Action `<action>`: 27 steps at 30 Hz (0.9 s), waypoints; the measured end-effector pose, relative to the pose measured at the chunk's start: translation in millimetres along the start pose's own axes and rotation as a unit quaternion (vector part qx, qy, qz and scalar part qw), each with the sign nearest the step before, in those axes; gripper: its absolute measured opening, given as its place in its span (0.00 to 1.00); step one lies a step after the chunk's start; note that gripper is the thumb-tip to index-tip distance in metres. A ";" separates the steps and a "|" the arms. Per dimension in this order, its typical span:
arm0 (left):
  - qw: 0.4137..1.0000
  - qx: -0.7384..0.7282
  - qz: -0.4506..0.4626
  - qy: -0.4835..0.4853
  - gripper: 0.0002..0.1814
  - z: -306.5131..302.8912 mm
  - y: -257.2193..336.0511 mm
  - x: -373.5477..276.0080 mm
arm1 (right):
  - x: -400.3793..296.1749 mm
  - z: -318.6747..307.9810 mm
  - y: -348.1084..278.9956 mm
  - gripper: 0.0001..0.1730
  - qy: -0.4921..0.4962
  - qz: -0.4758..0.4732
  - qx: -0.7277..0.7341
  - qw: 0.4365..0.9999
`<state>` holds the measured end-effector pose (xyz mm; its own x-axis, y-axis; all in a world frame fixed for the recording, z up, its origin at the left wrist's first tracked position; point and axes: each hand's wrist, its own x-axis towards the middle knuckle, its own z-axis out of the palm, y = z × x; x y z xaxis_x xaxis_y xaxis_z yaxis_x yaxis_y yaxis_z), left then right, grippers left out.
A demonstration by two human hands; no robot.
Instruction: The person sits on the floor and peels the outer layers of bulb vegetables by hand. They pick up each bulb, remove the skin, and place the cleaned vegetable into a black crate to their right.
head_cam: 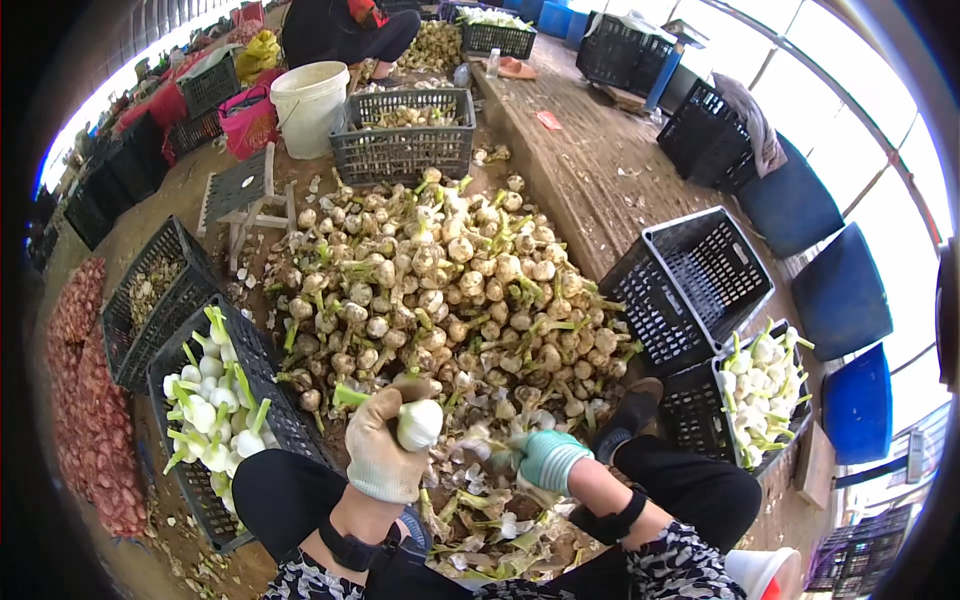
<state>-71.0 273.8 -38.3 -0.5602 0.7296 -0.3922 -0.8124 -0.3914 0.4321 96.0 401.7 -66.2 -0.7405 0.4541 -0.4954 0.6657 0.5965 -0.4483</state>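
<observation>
My left hand [385,448], in a pale work glove, grips a white garlic bulb [421,425] whose cut green stem [349,395] points left. My right hand [553,459], in a green and white glove, is curled and blurred over the loose skins. Blurred garlic skin [480,441] shows beside its fingers; whether they hold it, I cannot tell. Ahead of both hands spreads a large heap of unpeeled garlic [442,285] with short stems. Between my legs lie garlic peelings and stem pieces [487,525].
Peeled garlic fills a black crate [292,427] at left and another crate [694,409] at right. An upright black crate [660,300], a low stool [244,187], a white bucket [309,112] and red mesh sacks [94,420] surround the heap. Another person [337,34] sits beyond.
</observation>
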 end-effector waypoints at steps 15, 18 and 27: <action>0.985 0.125 -0.109 -0.053 0.23 29.1 -43.4 -13.6 | -23.8 11.4 -25.5 0.33 0.131 -0.256 0.494 0.821; 0.922 0.385 0.023 -0.025 0.29 23.0 -56.9 -22.4 | -50.0 -45.4 11.3 0.19 0.176 -0.092 0.598 0.777; 0.957 0.280 -0.076 -0.023 0.15 20.0 -57.0 -14.8 | -212.7 -128.7 347.0 0.29 0.232 0.386 -0.064 0.890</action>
<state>-13.1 296.6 -40.9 -0.4253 0.7825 -0.4547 -0.6619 0.0737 0.7459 472.6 597.3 -20.6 -0.0450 0.9686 -0.2443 0.9990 0.0455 -0.0035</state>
